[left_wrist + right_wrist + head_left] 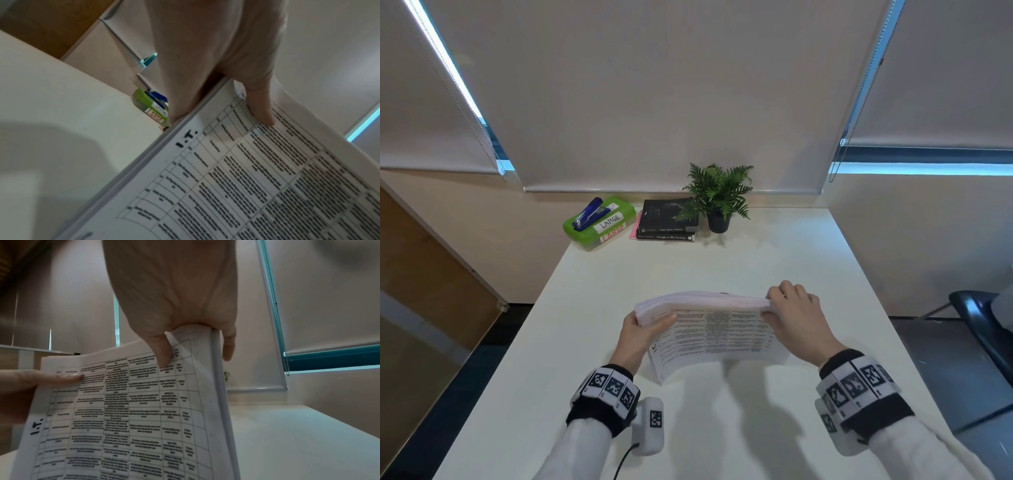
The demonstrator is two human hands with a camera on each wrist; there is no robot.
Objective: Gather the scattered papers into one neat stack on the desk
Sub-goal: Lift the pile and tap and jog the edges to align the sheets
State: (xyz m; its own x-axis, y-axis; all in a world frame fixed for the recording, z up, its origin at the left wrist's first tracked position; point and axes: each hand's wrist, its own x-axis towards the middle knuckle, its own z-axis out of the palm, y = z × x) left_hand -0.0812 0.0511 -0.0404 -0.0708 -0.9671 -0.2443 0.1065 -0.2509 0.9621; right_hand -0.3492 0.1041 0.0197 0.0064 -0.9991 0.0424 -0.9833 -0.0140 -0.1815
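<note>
A thick stack of printed papers point(717, 334) with a table of text on its front sheet stands tilted on its lower long edge on the white desk point(722, 260). My left hand point(645, 330) grips its left end, thumb on the front sheet. My right hand point(792, 313) grips the right end, thumb in front and fingers behind. In the left wrist view the thumb point(261, 107) presses the papers point(257, 186) near the heading "I.T.". The right wrist view shows the papers point(127, 415) pinched near their top right corner by my right hand point(191, 344).
At the desk's far edge sit a green box point(599, 224) labelled LARGE with a blue stapler point(589, 212) on it, two stacked dark books point(667, 221) and a small potted plant point(719, 197). A dark chair point(983, 318) stands off the right side.
</note>
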